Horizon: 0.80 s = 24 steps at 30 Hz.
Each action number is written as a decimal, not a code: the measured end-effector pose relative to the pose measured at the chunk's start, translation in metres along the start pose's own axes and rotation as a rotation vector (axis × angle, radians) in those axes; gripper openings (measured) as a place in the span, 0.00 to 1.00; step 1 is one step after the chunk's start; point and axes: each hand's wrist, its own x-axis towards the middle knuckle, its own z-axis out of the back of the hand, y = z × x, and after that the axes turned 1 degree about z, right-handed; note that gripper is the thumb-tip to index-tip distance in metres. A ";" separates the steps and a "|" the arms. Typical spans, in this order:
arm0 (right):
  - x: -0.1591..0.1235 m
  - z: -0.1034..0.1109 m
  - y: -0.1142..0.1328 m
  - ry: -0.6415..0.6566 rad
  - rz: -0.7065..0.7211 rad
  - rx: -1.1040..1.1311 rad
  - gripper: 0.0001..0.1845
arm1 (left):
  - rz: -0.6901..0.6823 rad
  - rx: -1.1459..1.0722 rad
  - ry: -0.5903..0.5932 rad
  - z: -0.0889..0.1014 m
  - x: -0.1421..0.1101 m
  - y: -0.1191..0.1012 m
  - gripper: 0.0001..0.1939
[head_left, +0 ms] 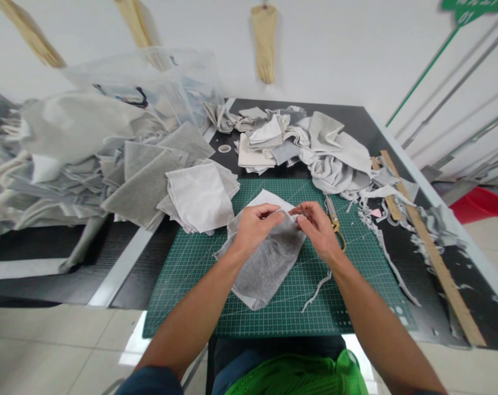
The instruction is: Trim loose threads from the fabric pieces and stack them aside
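A grey piece of fabric [269, 266] with a paler side hangs from my fingers over the green cutting mat [199, 280]. My left hand [255, 227] pinches its upper edge near the middle. Close beside it, my right hand [318, 226] pinches the same edge at the right corner. A lighter piece of cloth [266, 198] shows just behind my hands. Scissors with gold handles [335, 216] lie right of my right hand, partly hidden by it. A thin fabric strip [318, 291] rests on the mat below my right wrist.
Folded white cloths [201, 195] and a large heap of grey fabric [88, 131] lie left. More cloth pieces [269, 137] sit behind the mat, near a tape roll [224, 148]. Scraps and a wooden ruler [434, 247] lie right. A clear plastic bin [183, 77] stands at the back.
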 end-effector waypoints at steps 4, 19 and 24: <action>0.000 0.000 -0.007 -0.097 0.092 -0.279 0.15 | -0.028 0.109 -0.032 0.000 0.000 -0.004 0.07; 0.000 -0.006 -0.004 -0.157 0.557 -0.744 0.17 | 0.034 0.097 -0.011 -0.003 0.000 0.002 0.11; 0.000 -0.007 -0.005 -0.170 0.581 -0.744 0.16 | 0.049 0.051 -0.010 -0.004 0.000 0.004 0.12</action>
